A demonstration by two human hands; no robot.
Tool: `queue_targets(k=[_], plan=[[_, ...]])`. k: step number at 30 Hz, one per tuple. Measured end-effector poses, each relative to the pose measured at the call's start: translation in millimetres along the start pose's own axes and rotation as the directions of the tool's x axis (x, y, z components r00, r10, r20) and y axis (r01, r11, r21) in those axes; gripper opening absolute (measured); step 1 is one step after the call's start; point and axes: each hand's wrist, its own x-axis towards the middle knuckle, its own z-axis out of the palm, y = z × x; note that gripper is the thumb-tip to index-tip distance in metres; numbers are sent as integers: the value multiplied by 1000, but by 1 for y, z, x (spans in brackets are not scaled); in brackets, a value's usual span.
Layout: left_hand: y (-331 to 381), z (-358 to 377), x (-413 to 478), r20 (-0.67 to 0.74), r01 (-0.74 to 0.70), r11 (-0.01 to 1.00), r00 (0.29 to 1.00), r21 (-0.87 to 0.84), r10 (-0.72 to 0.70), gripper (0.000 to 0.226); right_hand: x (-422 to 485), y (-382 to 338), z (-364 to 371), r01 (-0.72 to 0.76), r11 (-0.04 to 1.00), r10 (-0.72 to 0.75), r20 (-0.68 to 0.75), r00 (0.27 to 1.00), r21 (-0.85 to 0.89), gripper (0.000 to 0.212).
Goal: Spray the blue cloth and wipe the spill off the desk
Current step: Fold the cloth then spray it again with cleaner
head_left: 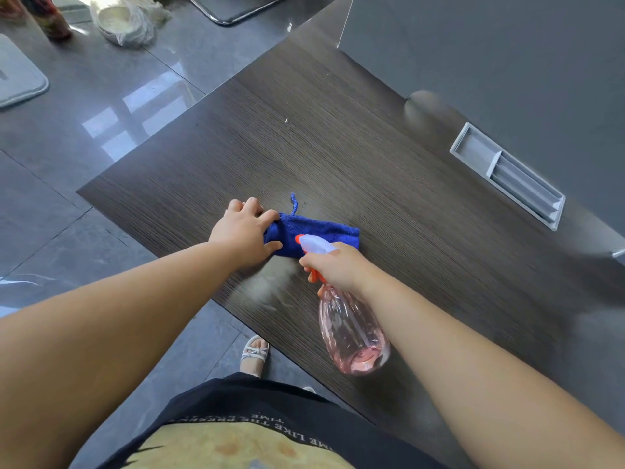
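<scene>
Head view, sole view. Worktop [372, 147]: dark wood grain, seen corner-on. Blue cloth [321, 230]: folded to a short strip, lying flat on the worktop ahead of both hands, long axis running left to right across the view, a loop of cord sticking out from its far edge. Left hand [245, 228]: at the cloth's left end, fingers curled over it and thumb against the near edge, pinning it in place. Right hand [338, 269]: wrapped round the neck of the spray bottle [351, 330], a finger at the orange trigger, nozzle right over the cloth's near edge and aimed at it; this is the hand nearer the cloth's middle. Bottle: clear pink plastic, tilted with its base toward the person; what looks like a little liquid sits near the base, amount uncertain. Spill [267, 286]: a pale hazy smear, just on the near side of the cloth, between the two wrists and close to the worktop's front edge; a wipe would likely pull the cloth toward the person. Grey recessed tray [507, 176]: set in the worktop well to the right, contents not discernible.
</scene>
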Motion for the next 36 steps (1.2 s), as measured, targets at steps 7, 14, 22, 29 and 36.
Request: queue_targets(k=[7, 14, 22, 29, 36], plan=[[2, -2, 0, -4, 3, 1000, 1000, 3, -3, 58, -2, 10, 0, -37, 999, 37, 11, 999, -20, 10], [2, -2, -1, 1, -2, 1000, 1000, 14, 2, 58, -11, 35, -18, -126, 991, 129, -84, 988, 51, 15], [3, -4, -1, 10, -2, 999, 1000, 40, 2, 58, -17, 49, -30, -154, 974, 181, -161, 970, 169, 14], [2, -3, -1, 9, -3, 999, 1000, 44, 2, 58, -12, 50, -33, -136, 967, 180, -200, 963, 217, 28], [1, -4, -1, 18, -1, 999, 1000, 38, 1, 58, -6, 32, -28, -96, 980, 125, -159, 979, 176, 26]])
